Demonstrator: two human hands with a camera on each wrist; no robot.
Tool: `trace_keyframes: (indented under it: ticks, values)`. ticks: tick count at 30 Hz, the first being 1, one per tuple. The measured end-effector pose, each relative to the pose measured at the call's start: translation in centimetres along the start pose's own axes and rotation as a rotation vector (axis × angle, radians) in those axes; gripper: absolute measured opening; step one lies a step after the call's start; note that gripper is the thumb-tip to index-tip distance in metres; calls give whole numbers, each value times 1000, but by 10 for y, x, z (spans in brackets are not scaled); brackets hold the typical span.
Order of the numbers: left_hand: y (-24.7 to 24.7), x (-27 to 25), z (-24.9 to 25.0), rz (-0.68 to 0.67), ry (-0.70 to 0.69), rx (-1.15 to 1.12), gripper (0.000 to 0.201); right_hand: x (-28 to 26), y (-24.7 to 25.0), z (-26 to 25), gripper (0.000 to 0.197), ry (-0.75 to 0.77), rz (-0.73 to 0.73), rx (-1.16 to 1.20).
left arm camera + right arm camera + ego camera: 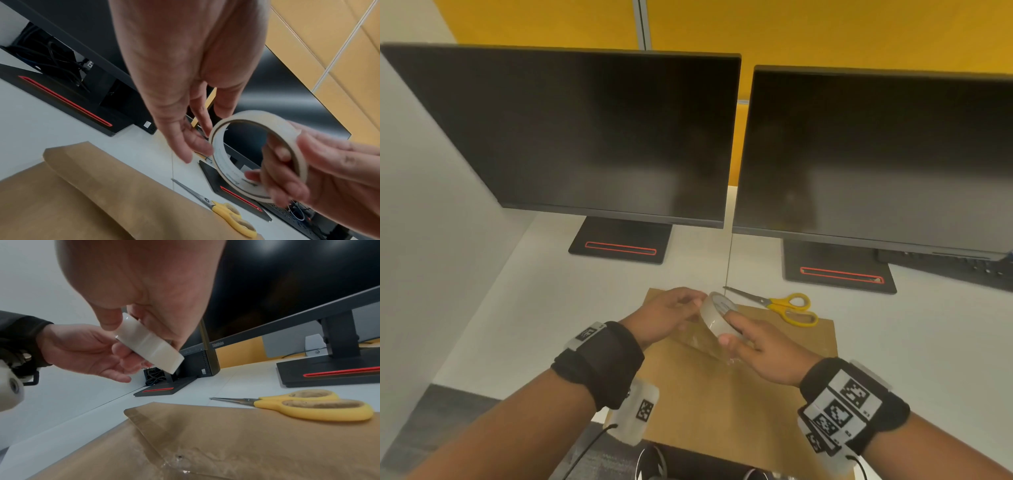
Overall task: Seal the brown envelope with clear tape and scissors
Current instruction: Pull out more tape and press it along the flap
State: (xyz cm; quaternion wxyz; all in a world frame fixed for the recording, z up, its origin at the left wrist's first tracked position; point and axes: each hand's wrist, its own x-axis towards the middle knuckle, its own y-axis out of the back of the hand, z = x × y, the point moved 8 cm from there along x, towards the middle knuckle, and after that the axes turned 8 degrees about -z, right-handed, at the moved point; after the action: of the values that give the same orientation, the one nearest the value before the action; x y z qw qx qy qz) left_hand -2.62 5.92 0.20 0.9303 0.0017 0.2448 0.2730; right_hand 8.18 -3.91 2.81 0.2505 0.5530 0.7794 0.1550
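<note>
The envelope (739, 394) is lying flat on the desk (911, 342), nearest the person. Above it the right hand (760, 349) is gripping the tape roll (717, 317), the left hand (664, 317) touching its rim with loose fingers. Beyond, scissors (784, 306) are resting half on the envelope's far edge.

Bare forearms; each wrist wears a black band (599, 363) carrying white tags (842, 407) printed with black square codes, thin black cables (585, 448) trailing.

Matt brown paper envelope (726, 394), glossy clear tape roll (717, 317), yellow plastic-handled metal scissors (787, 306).
</note>
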Motion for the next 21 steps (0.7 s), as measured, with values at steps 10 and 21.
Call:
trace_keyframes:
  ticks: [10,21]
  values:
    - [-8,-1,12,35,-104,-102,50,4,-4,30,15,-162,-51,135]
    - [-32,-2,54,88,-355,132,79,14,27,25,25,-205,120,487]
